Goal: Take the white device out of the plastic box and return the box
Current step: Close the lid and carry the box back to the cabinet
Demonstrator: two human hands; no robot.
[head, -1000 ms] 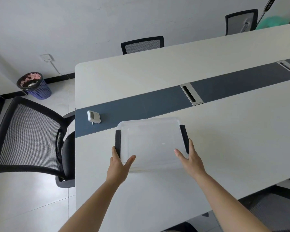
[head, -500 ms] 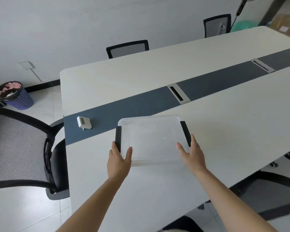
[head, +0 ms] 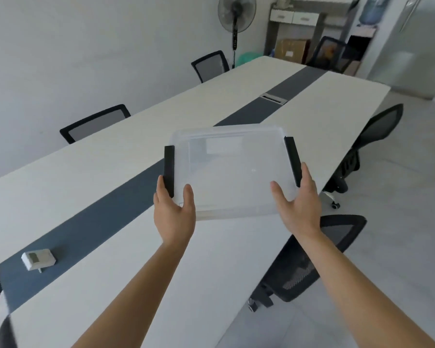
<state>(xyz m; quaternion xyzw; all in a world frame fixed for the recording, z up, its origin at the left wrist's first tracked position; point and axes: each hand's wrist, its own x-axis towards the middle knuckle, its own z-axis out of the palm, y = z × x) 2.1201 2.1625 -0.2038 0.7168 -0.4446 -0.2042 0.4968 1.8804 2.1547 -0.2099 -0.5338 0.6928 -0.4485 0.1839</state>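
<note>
**Box lifted clear, device left on the table**

Far left, on the dark centre strip: the white device (head: 38,259), lying alone, out of the box and well apart from it. Half a second ago seen nearer the box, which looked to rest on the table; now raised — and the view swung right, toward the far end of the room. First half of the task seemingly done; only the return of the box left.

Left hand (head: 174,214) clamped on the near left corner of the plastic box (head: 232,172), thumb over the lid, fingers wrapped under beside the black latch (head: 169,169). Right hand (head: 297,206) mirrored on the near right corner, thumb on top, fingers curled round the edge.

Beneath, a long pale table (head: 91,177). Mesh chairs (head: 319,257) along both sides. Further right and back — a standing fan (head: 236,13), shelving with cardboard boxes, a water bottle; perhaps where the box belongs, though impossible to tell.
</note>
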